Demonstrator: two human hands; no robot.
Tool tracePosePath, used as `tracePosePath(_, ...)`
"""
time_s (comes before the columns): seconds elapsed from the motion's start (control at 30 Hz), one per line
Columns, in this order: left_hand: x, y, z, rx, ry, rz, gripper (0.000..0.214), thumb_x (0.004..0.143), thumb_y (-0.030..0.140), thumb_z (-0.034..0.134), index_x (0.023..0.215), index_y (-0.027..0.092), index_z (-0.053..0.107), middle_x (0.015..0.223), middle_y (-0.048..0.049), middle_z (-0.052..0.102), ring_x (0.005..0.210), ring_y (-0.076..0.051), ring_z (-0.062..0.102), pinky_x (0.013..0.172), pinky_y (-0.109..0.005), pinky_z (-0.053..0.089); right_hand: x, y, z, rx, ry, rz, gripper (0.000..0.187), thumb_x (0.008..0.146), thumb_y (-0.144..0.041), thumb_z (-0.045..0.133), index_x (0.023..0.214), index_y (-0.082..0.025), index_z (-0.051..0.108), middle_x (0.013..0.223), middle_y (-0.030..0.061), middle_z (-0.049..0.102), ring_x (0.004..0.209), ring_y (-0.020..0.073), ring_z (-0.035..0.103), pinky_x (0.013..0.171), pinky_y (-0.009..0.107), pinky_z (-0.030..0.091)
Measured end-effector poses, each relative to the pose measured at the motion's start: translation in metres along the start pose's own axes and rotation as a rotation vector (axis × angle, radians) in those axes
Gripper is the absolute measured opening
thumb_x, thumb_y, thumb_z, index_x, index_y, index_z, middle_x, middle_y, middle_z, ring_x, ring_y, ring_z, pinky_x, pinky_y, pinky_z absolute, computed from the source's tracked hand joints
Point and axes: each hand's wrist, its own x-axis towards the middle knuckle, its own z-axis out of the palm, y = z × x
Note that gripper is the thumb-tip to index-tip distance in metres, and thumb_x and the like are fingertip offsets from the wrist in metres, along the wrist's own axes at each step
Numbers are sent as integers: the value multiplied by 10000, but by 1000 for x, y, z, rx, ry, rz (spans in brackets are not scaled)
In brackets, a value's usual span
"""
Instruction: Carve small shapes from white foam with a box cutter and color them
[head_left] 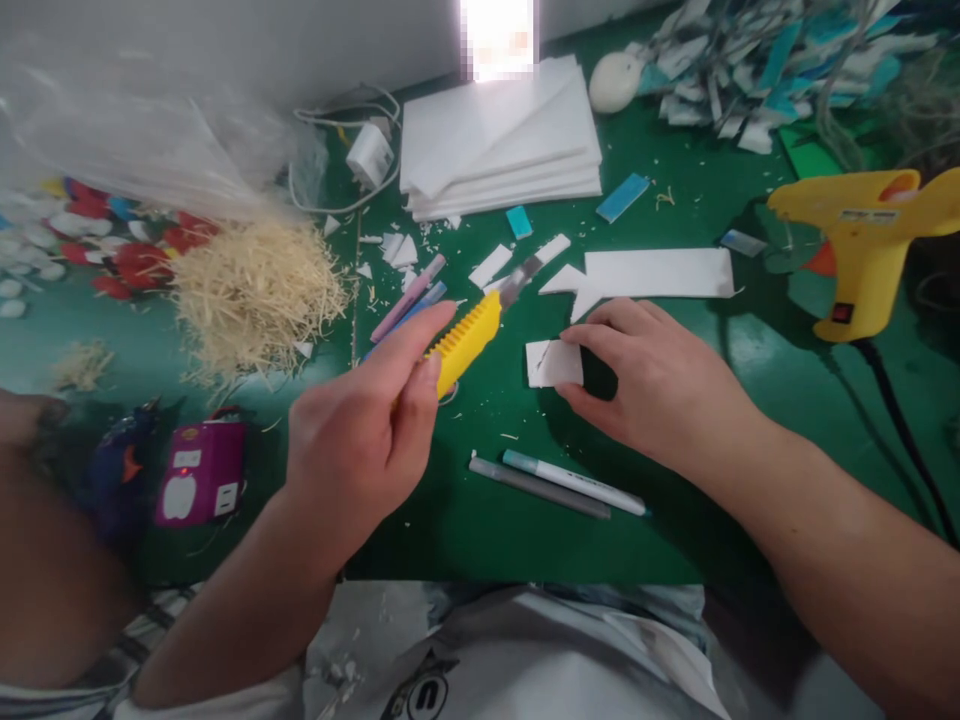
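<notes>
My left hand (367, 410) is closed around a yellow utility knife (469, 345), its blade out and angled up to the right above the table. Between the thumb and forefinger of my right hand (652, 375) is a small white foam piece (549, 363) with a dark line across it, low over the green surface. Just behind my right hand lies a long white foam strip (660, 273), with pointed white scraps at its left end. A white marker (577, 483) and a grey marker (536, 487) lie in front of the foam piece.
A yellow hot glue gun (862, 240) stands at right, its black cable trailing forward. White foam sheets (502, 140) are stacked at the back. Straw-like shreds (259, 295) are heaped at left, near a purple power adapter (201, 472). Another person's arm (52, 560) is at far left.
</notes>
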Motion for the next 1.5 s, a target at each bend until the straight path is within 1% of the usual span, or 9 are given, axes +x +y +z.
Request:
tracePosePath(0.17,-2,6,-1,110,57,190,268,1044,141,565,1273,161,703,1180,-22,824,916,-142,806,769,-201,586,1,0,-1,-22,-42,17,257,866,-276,761,1042,-90,775,1036,181,720,941,324,688,813,454,606)
tracePosePath(0.33,-4,8,-4,121,-49,232,255,1045,132,546,1246,167,699,929,15,838,676,-102,751,643,-189,547,3,-3,-1,-45,-86,78,232,843,-287,789,989,-108,772,1027,164,719,954,334,684,814,458,594)
tracePosePath(0.5,-7,8,-2,124,-97,277,271,1058,151,493,1231,153,702,927,-5,837,569,-89,685,563,-186,514,4,-1,0,-7,-91,92,205,864,-291,758,997,-135,767,1038,149,717,958,305,666,830,440,575)
tracePosePath(0.93,-10,8,-3,96,-167,263,302,1060,190,486,1254,147,713,818,-7,807,521,-114,651,476,-226,456,5,-2,-1,-6,-102,103,223,879,-310,737,995,-123,774,1041,169,731,975,326,672,860,461,580)
tracePosePath(1.2,-7,10,3,146,-245,162,358,1050,334,489,1264,160,717,925,-52,817,582,-161,699,434,-268,438,5,-3,0,-10,-72,109,199,855,-272,732,1004,-141,751,1040,164,723,977,326,668,855,450,571)
tracePosePath(1.27,-7,9,1,146,-198,165,326,1035,336,520,1249,195,719,935,-40,818,629,-178,721,479,-280,480,5,-3,0,-14,-80,102,218,862,-277,724,1013,-123,751,1047,175,723,970,328,669,852,451,571)
tracePosePath(1.37,-6,4,-4,81,-36,169,272,998,281,589,1239,263,714,1030,-12,821,801,-193,764,681,-282,588,4,-1,-1,6,-72,76,267,883,-294,698,1050,-92,749,1059,184,731,964,322,679,844,439,569)
tracePosePath(1.43,-2,-1,-3,60,43,124,294,986,257,599,1260,255,706,1104,-30,807,920,-210,764,818,-303,610,3,-1,-3,35,-41,81,277,893,-305,675,1061,-96,746,1064,180,746,961,309,692,830,422,566)
tracePosePath(1.5,4,-8,4,11,49,21,299,981,265,579,1248,203,698,1102,-71,788,937,-222,749,848,-330,612,3,-3,-4,71,-8,112,255,904,-319,649,1051,-134,745,1057,159,767,950,291,704,814,407,561)
